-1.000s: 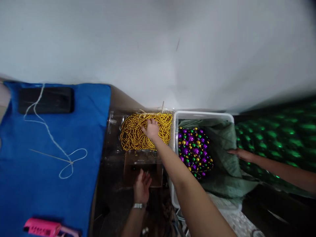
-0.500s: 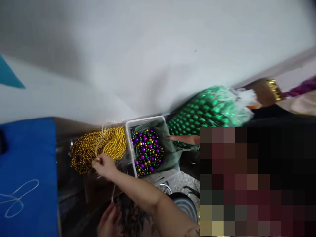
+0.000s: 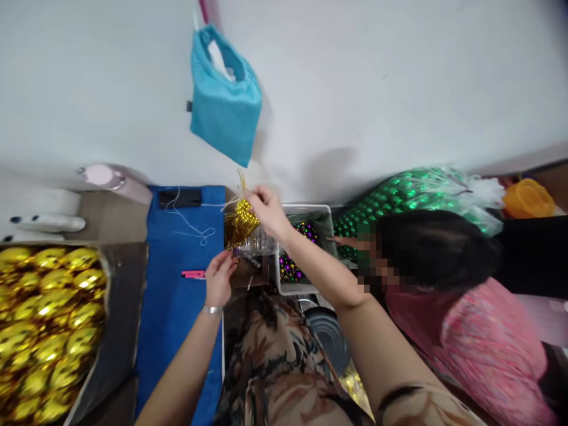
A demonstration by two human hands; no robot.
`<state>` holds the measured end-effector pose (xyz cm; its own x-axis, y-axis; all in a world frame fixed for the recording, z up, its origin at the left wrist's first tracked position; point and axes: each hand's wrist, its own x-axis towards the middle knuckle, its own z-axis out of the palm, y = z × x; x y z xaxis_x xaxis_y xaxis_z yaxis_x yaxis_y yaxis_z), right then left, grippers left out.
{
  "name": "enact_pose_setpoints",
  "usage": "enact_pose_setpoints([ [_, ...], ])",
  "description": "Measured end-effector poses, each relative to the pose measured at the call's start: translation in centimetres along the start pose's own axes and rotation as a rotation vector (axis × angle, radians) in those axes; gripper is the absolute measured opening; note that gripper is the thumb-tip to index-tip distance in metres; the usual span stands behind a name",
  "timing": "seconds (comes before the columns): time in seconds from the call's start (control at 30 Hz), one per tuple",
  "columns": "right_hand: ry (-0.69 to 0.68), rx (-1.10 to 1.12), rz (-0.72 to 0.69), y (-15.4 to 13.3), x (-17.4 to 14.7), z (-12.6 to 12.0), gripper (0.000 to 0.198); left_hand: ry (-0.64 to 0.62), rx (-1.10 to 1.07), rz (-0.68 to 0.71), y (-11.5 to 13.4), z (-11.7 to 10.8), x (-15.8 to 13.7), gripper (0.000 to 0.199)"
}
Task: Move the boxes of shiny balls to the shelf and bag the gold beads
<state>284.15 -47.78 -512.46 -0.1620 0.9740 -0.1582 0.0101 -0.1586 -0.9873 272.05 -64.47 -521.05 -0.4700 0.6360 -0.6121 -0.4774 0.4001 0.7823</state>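
My right hand [image 3: 269,212] is closed around the tied top of a bundle of gold bead strands [image 3: 245,220], lifting it so that the strands hang down. Pale tie ends stick up above the fingers. Lower and to the left, my left hand [image 3: 219,273] has its fingers pinched together beside the lower strands. A thin dark piece shows at its fingertips, too small to name. Just left of that hand, a pink cutter-like tool [image 3: 192,274] lies on a blue cloth [image 3: 177,331].
A white bin [image 3: 306,207] of purple, green and gold beads stands right of centre. A co-worker in a pink top [image 3: 492,331] reaches toward it. Green beads in a clear bag [image 3: 399,195] lie behind. A teal pouch [image 3: 226,100] hangs on the wall. A box of gold ornaments [image 3: 48,313] stands left.
My view has swung left, bringing in the blue cloth and gold ornaments. The gold bead bundle, lying spread out before, now hangs from my right hand. My left hand has come up beside it.
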Motion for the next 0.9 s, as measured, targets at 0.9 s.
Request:
enact_pose_setpoints([
  [0.9, 0.041, -0.006, -0.411, -27.4, -10.3, 2.8, 0.04, -0.549, -0.037, 0.534, 12.8, 1.1, -4.2, 0.058],
])
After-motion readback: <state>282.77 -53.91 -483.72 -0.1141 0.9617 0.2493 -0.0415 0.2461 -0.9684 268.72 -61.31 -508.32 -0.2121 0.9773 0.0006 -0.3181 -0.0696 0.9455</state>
